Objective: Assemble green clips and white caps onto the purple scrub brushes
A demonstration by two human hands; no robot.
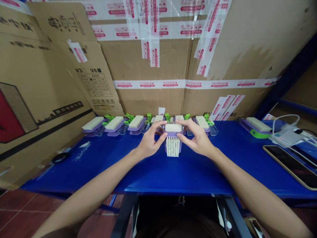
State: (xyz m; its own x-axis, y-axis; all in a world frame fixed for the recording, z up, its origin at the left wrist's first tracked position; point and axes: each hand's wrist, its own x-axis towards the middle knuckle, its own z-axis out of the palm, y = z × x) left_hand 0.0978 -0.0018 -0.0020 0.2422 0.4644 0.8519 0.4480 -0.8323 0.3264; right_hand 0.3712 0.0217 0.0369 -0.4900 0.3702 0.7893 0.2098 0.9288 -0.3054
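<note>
Both my hands hold one brush (pixel 172 142) above the middle of the blue table (pixel 158 172). The brush has a purple body, a clear top holding a white block, and white bristles pointing down at the table. My left hand (pixel 149 142) pinches its left side with thumb and fingers. My right hand (pixel 196 140) grips its right side the same way. Behind my hands, a row of several similar purple brushes (pixel 115 123) with green clips lies bristles up along the cardboard wall.
Taped cardboard boxes (pixel 158 56) wall off the back and left. One more brush with a green handle (pixel 256 127) lies at the right. A phone (pixel 292 165) and a white charger with cable (pixel 287 134) sit at the far right. A dark small object (pixel 58 157) lies at the left edge.
</note>
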